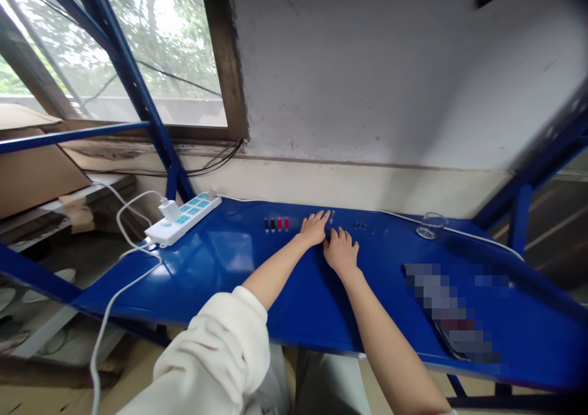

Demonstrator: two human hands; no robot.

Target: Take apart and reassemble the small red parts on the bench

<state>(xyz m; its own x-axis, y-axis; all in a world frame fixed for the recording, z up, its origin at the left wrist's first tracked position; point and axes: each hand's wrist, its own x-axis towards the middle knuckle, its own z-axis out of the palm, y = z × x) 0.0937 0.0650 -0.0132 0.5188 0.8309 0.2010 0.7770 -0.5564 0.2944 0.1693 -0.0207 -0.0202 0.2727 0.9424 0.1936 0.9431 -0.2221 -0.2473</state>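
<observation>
From the head feed I logged both bare hands down on the blue-painted metal tabletop (294,292), side by side near its far edge. The left hand (315,228) lay palm down, its fingers (318,219) flat and slightly spread, holding nothing I could see. The right hand (340,252) sat a little closer to the person, its fingers (337,236) lightly bent against the surface, and looked empty too. The key item was a small clear strip (331,217), too small to identify, just beyond the right fingers and just beside the left fingertips; I could not tell whether they touched it. Its long axis ran roughly away from the person, with a slight tilt. The left hand was the nearer one, though only narrowly. To the left of the hands stood a row of four small connectors (275,224), two black and two red; to the right lay a cluster of small dark parts (361,225). Farther left sat a white power strip (184,219) with a white charger (168,209) plugged in. Farther right lay a loop of clear wire (429,224), and a pixelated patch (450,311) hid whatever lay at the near right.
</observation>
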